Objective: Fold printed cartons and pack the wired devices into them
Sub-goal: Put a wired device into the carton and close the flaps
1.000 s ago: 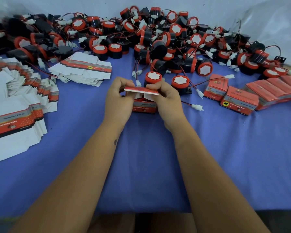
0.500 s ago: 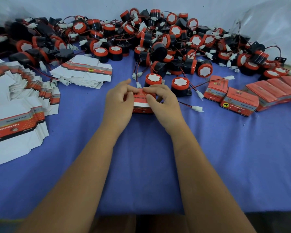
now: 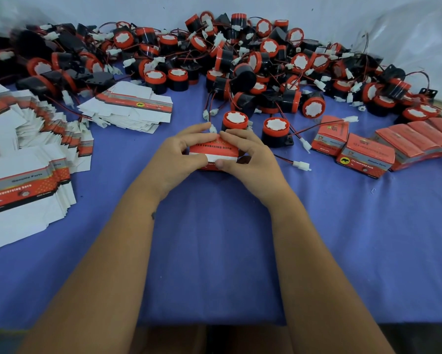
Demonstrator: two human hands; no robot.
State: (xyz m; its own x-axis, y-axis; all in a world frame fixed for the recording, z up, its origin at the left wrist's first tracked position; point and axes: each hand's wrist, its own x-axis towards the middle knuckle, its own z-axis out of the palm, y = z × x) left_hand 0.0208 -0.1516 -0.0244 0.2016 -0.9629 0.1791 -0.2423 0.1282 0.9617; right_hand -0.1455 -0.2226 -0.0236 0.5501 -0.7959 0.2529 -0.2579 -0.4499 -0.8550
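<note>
Left hand [image 3: 179, 153] and right hand [image 3: 250, 155] both grip one carton [image 3: 213, 152] between them, thumbs on its white flap. Devices [image 3: 240, 65] heaped beyond the hands; flat cartons [image 3: 25, 185] left of them.

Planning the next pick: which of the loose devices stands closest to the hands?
The upright device just behind the carton both hands grip; its neighbour stands further right.

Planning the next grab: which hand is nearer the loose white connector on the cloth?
Right. The right hand is beside the white connector; the left hand is across the carton.
</note>
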